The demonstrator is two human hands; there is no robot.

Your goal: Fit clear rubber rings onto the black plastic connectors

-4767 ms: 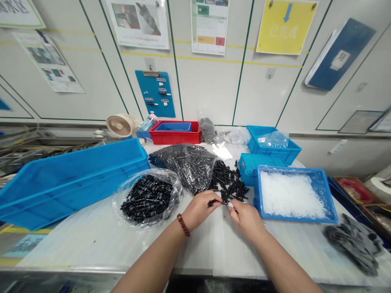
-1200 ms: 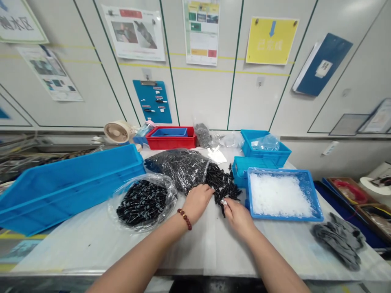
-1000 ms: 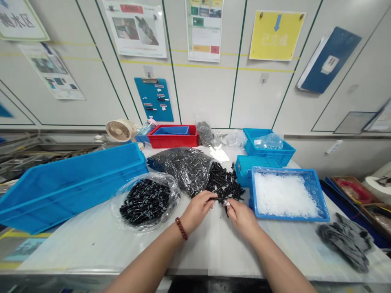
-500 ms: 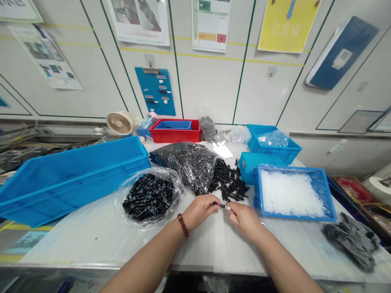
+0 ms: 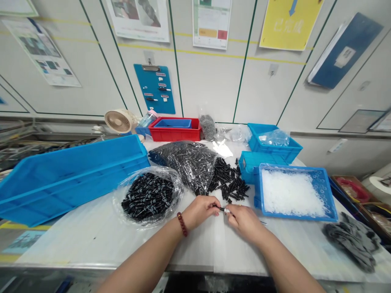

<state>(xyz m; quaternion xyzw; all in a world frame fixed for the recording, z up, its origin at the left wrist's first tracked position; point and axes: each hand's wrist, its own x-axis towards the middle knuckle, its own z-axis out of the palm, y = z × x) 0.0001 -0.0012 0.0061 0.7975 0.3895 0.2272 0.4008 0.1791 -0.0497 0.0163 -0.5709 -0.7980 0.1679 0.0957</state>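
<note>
My left hand [image 5: 202, 211] is closed in a pinch on one end of a slim black rod-like part [image 5: 221, 208]. At the part's other end my right hand [image 5: 246, 223] is closed around a small whitish piece [image 5: 226, 210], partly covered by the fingers. Just beyond the hands lies a pile of loose black parts [image 5: 235, 189]. Left of them, an open clear bag [image 5: 117, 203] holds many black pieces with pale rings [image 5: 149, 195]. To the right stands a blue tray [image 5: 301, 216] of small white rings [image 5: 290, 193].
A large plastic bag of black parts [image 5: 186, 160] lies behind the hands. A long blue bin [image 5: 76, 175] flanks the left side. At the back are a red bin [image 5: 175, 134], a fan [image 5: 119, 121] and blue bins [image 5: 275, 150]. Grey gloves [image 5: 351, 240] lie at right.
My hands have drawn slightly closer together, and less of the black part shows between them. The view has shifted a little; the bins and bags stay put.
</note>
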